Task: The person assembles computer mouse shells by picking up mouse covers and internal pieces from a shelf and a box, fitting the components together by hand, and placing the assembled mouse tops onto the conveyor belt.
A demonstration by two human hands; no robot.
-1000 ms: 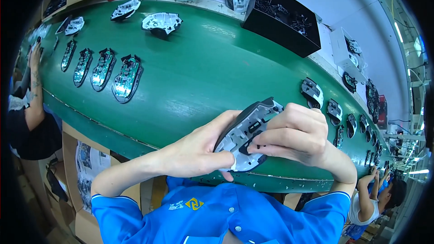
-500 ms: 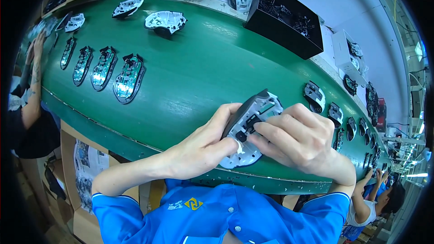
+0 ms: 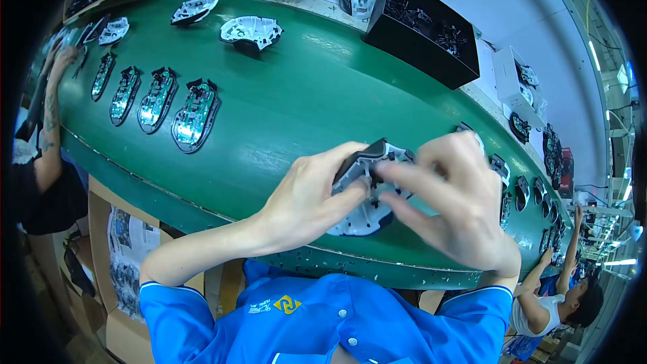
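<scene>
Shell (image 3: 371, 219): held tilted between both sets of fingers, over the near edge of the green table (image 3: 303, 108), pale inside showing.
Left hand (image 3: 296, 195): clamped on the shell, thumb laid inside the near wall, fingers hooked behind.
Right hand (image 3: 465, 195): blurred here, thumb and forefinger parted at the hollow; whether anything small is carried cannot be told.
Handling: light and stiff, by the look of it; a slip is possible on the smooth outside, and the inner ribs are judged fragile.
Hold: best taken by the side walls, with the ribs left unpressed.
Surface: smooth, faintly glossy, spread beyond the fingers.
Boards (image 3: 195, 118): four lined up, well left of the left fingers.
Grey shells (image 3: 522, 192): ranged right of the right fingers.
Black box (image 3: 414, 49): stocked with small dark parts, well beyond the fingers.
Room: brightly lit, co-workers' arms (image 3: 48, 121) seen at either side.
</scene>
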